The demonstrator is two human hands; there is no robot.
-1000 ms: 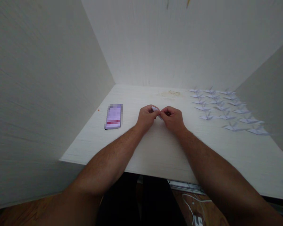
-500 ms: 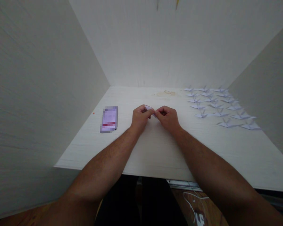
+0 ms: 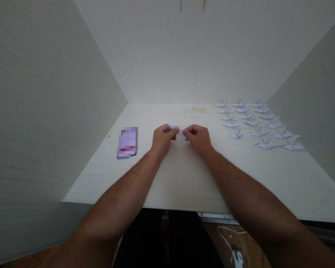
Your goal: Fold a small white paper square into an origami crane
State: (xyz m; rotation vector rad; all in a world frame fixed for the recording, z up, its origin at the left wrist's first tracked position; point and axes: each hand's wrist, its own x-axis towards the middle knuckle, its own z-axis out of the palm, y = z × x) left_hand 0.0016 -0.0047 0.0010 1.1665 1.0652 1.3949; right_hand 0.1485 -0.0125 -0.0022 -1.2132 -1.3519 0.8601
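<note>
My left hand [image 3: 163, 137] and my right hand [image 3: 198, 137] meet over the middle of a white table [image 3: 184, 178]. Both pinch a small folded piece of pale lilac paper [image 3: 180, 132] between thumb and fingers. Only a sliver of the paper shows between the fingertips. Both fists rest on or just above the tabletop.
Several folded paper cranes [image 3: 254, 126] lie in rows at the back right of the table. A small stack of lilac paper [image 3: 127, 143] lies to the left of my left hand. White walls close in the left, back and right sides. A cable [image 3: 231, 242] lies on the floor below the front edge.
My hands stay pinched on the paper, with the fingers shifted slightly apart. The view has tilted, so everything sits a little lower and further left in the picture.
</note>
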